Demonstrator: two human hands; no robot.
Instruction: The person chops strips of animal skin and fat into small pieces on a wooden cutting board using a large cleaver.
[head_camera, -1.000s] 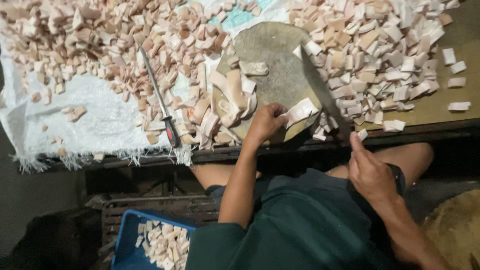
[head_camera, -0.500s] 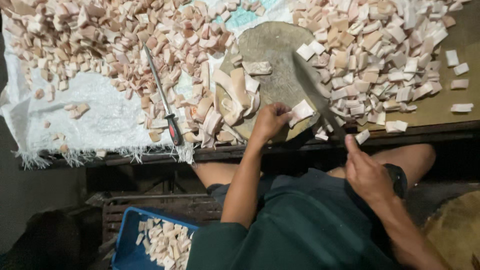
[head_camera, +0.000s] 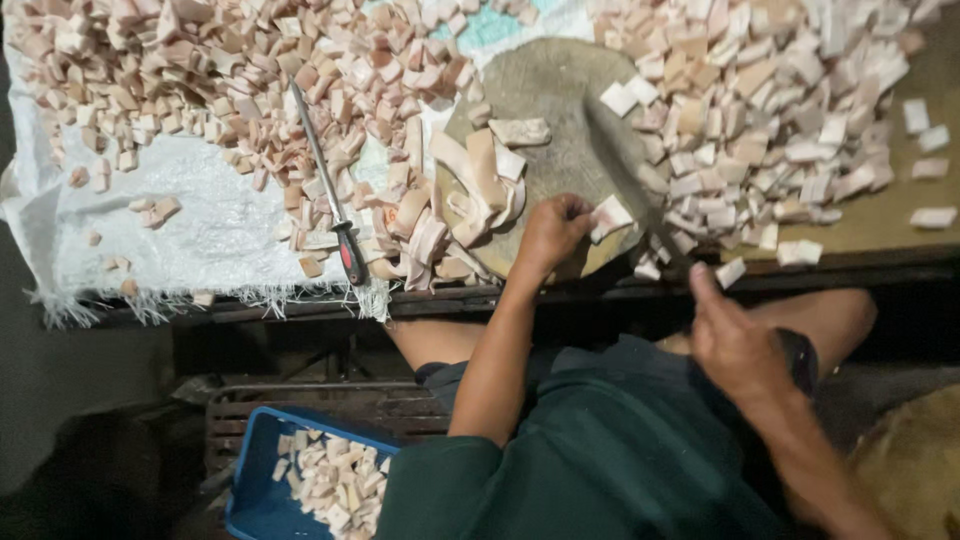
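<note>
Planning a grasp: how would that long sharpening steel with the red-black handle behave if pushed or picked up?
The sharpening steel looks like a straight thin rod, so probably stiff. Being round, it may roll, though the cut pieces crowding it would likely stop that. The thicker handle probably makes it tip handle-end down if gripped mid-rod.

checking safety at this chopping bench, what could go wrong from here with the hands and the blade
The left hand pinches a pale piece on the round chopping block right beside the blurred cleaver in the right hand; a stroke could catch the fingers. The block's front edge sits near the table edge, so cut pieces may drop off. The sharpening steel lies among loose pieces and could be knocked off.
</note>
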